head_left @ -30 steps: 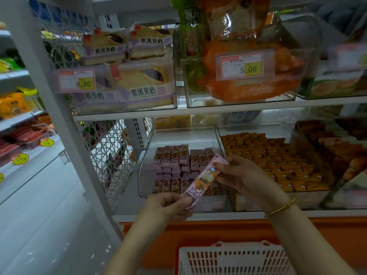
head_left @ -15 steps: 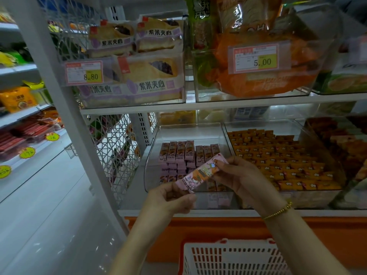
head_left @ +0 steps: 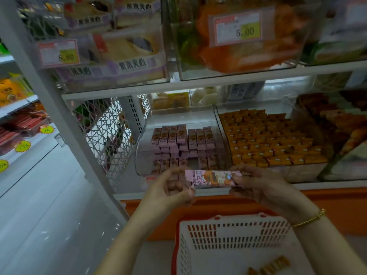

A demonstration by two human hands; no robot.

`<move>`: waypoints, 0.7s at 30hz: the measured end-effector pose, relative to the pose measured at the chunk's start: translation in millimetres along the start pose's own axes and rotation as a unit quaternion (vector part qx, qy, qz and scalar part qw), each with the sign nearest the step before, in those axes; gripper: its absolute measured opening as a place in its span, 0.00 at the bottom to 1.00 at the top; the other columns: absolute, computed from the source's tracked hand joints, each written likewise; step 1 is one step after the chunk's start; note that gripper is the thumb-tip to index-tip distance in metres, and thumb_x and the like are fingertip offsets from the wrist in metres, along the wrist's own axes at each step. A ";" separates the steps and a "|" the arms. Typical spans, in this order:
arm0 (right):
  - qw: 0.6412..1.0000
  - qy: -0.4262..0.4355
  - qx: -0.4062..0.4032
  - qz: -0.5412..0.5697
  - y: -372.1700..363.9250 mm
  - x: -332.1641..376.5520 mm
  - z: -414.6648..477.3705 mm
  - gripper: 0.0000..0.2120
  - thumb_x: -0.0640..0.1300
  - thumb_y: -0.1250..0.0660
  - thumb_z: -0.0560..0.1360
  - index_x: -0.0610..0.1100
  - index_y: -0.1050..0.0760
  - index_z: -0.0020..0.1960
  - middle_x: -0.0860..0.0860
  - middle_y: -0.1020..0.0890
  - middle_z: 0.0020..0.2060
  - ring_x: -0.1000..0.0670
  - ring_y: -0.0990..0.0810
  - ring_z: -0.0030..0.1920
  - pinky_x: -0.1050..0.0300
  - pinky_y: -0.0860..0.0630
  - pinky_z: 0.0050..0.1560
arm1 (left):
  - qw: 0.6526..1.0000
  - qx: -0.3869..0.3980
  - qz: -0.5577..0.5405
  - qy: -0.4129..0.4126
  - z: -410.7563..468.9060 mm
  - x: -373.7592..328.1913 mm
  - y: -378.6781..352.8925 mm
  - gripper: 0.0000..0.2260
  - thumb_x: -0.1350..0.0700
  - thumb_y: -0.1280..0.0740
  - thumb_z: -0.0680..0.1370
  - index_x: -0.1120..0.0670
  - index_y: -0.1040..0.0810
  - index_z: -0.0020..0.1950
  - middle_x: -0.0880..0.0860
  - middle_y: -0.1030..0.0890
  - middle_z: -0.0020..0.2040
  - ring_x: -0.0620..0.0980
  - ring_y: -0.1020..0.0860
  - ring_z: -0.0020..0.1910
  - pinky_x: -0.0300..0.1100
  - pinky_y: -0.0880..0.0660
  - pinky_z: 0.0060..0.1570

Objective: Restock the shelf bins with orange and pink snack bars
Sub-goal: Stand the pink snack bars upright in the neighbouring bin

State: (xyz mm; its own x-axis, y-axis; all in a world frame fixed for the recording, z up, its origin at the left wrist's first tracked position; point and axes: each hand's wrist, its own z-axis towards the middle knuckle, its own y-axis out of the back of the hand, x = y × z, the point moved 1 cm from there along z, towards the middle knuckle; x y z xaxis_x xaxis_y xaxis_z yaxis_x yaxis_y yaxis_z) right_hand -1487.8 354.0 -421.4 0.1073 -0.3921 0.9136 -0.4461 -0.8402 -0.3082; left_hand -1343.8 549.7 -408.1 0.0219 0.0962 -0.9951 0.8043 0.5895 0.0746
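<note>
A pink snack bar [head_left: 212, 178] lies level between my two hands, in front of the lower shelf. My left hand [head_left: 171, 190] pinches its left end and my right hand [head_left: 258, 184] pinches its right end. Behind it a clear bin [head_left: 143, 155] holds rows of pink bars [head_left: 181, 138]. To the right another clear bin [head_left: 303, 172] is packed with orange bars [head_left: 268, 139]. Below my hands stands a white basket with a red rim [head_left: 234, 237], and a few orange bars [head_left: 268, 267] lie on its floor.
The upper shelf [head_left: 198, 84] carries clear bins of packaged bread and orange bags with price tags. A white shelf post [head_left: 59, 116] and a mesh side panel [head_left: 103, 132] stand at the left. The lower shelf's front edge is orange. An aisle floor lies left.
The pink bar has turned from a slant to level and come down toward the shelf's front edge. Both hands moved with it, and the camera tilted down over the basket.
</note>
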 end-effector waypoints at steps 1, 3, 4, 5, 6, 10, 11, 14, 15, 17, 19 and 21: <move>1.000 -0.014 -0.003 -0.016 10.3 -10.1 -2.3 0.19 0.40 0.30 0.67 0.37 0.24 0.56 0.41 0.17 0.48 0.44 0.18 0.45 0.58 0.19 0.42 | 0.998 0.012 0.057 0.025 -0.6 12.4 -3.2 0.18 0.59 0.27 0.70 0.51 0.25 0.58 0.53 0.17 0.39 0.50 0.17 0.41 0.41 0.20 0.45; 0.997 -0.057 -0.009 -0.058 29.8 -37.3 -2.0 0.19 0.41 0.29 0.67 0.36 0.24 0.57 0.41 0.17 0.47 0.44 0.18 0.46 0.58 0.20 0.44 | 0.977 0.003 0.205 0.065 -1.2 39.4 -8.2 0.11 0.54 0.29 0.74 0.48 0.23 0.54 0.49 0.17 0.41 0.44 0.18 0.41 0.38 0.21 0.44; 0.993 -0.087 -0.019 -0.074 39.1 -53.7 1.4 0.20 0.41 0.28 0.68 0.34 0.24 0.57 0.40 0.17 0.47 0.45 0.17 0.45 0.59 0.20 0.43 | 0.956 -0.003 0.282 0.083 -1.2 53.0 -7.4 0.07 0.52 0.30 0.74 0.47 0.24 0.51 0.46 0.19 0.42 0.41 0.20 0.41 0.36 0.23 0.42; 0.989 -0.116 -0.029 -0.086 47.9 -71.5 5.8 0.19 0.40 0.28 0.69 0.32 0.24 0.57 0.40 0.17 0.47 0.46 0.16 0.44 0.60 0.20 0.41 | 0.929 -0.003 0.355 0.104 -1.7 64.8 -6.9 0.04 0.50 0.31 0.75 0.46 0.25 0.48 0.43 0.21 0.42 0.40 0.22 0.40 0.33 0.26 0.39; 0.983 -0.141 -0.042 -0.105 55.2 -91.1 10.1 0.19 0.39 0.27 0.70 0.30 0.24 0.56 0.39 0.16 0.47 0.47 0.16 0.43 0.61 0.21 0.40 | 0.899 0.005 0.418 0.130 -1.8 75.6 -5.8 0.03 0.50 0.33 0.76 0.47 0.26 0.46 0.43 0.22 0.42 0.40 0.24 0.39 0.32 0.30 0.36; 0.951 -0.189 -0.114 -0.217 80.6 -179.2 16.8 0.06 0.35 0.27 0.70 0.33 0.23 0.40 0.40 0.18 0.38 0.47 0.19 0.41 0.59 0.19 0.43 | 0.814 0.084 0.525 0.236 -11.5 113.2 -12.5 0.09 0.51 0.38 0.80 0.53 0.25 0.57 0.47 0.26 0.49 0.44 0.27 0.46 0.33 0.32 0.40; 0.943 -0.201 -0.130 -0.232 88.4 -203.2 16.5 0.06 0.34 0.26 0.69 0.33 0.22 0.40 0.39 0.19 0.39 0.46 0.20 0.40 0.55 0.19 0.47 | 0.808 0.101 0.522 0.254 -15.5 124.4 -15.9 0.10 0.51 0.38 0.80 0.53 0.26 0.59 0.46 0.25 0.53 0.44 0.26 0.49 0.34 0.30 0.45; 0.911 -0.251 -0.141 -0.295 103.5 -264.5 15.1 0.08 0.36 0.24 0.66 0.40 0.23 0.35 0.42 0.20 0.38 0.47 0.21 0.39 0.52 0.20 0.49 | 0.795 0.145 0.520 0.277 -26.4 154.6 -27.7 0.15 0.54 0.35 0.78 0.52 0.27 0.64 0.50 0.23 0.63 0.48 0.23 0.59 0.39 0.27 0.55; 0.899 -0.267 -0.138 -0.318 104.5 -278.9 14.0 0.09 0.38 0.24 0.67 0.43 0.24 0.34 0.44 0.20 0.39 0.47 0.20 0.41 0.52 0.21 0.50 | 0.788 0.157 0.527 0.277 -28.4 159.5 -31.7 0.15 0.54 0.36 0.78 0.52 0.27 0.64 0.52 0.23 0.63 0.49 0.23 0.59 0.39 0.27 0.55; 0.880 -0.276 -0.131 -0.363 97.4 -298.3 10.3 0.12 0.40 0.26 0.69 0.45 0.28 0.33 0.47 0.21 0.39 0.47 0.21 0.45 0.57 0.23 0.50 | 0.776 0.173 0.539 0.278 -29.0 163.8 -36.2 0.14 0.54 0.37 0.79 0.55 0.26 0.63 0.53 0.22 0.62 0.49 0.23 0.59 0.37 0.28 0.53; 0.864 -0.271 -0.107 -0.411 88.4 -316.4 10.1 0.16 0.41 0.30 0.73 0.47 0.33 0.31 0.52 0.26 0.34 0.50 0.26 0.45 0.59 0.27 0.53 | 0.769 0.169 0.547 0.285 -28.3 164.3 -38.3 0.14 0.53 0.37 0.79 0.55 0.26 0.63 0.53 0.22 0.61 0.49 0.24 0.58 0.36 0.29 0.50; 0.862 -0.278 -0.104 -0.410 81.3 -331.6 11.5 0.14 0.39 0.33 0.75 0.45 0.32 0.33 0.50 0.25 0.38 0.50 0.27 0.45 0.54 0.28 0.59 | 0.764 0.165 0.555 0.284 -25.2 167.7 -38.5 0.14 0.51 0.37 0.79 0.54 0.26 0.63 0.52 0.22 0.61 0.49 0.23 0.57 0.36 0.28 0.50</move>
State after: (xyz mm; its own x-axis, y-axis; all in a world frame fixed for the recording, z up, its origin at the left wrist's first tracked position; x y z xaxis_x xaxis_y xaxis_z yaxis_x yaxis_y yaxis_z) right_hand -1549.4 411.4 -752.5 0.8459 0.1355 0.5158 -0.1603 -0.8578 0.4883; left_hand -1386.1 563.4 -576.2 0.6136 0.7783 -0.1337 0.5849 -0.3342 0.7390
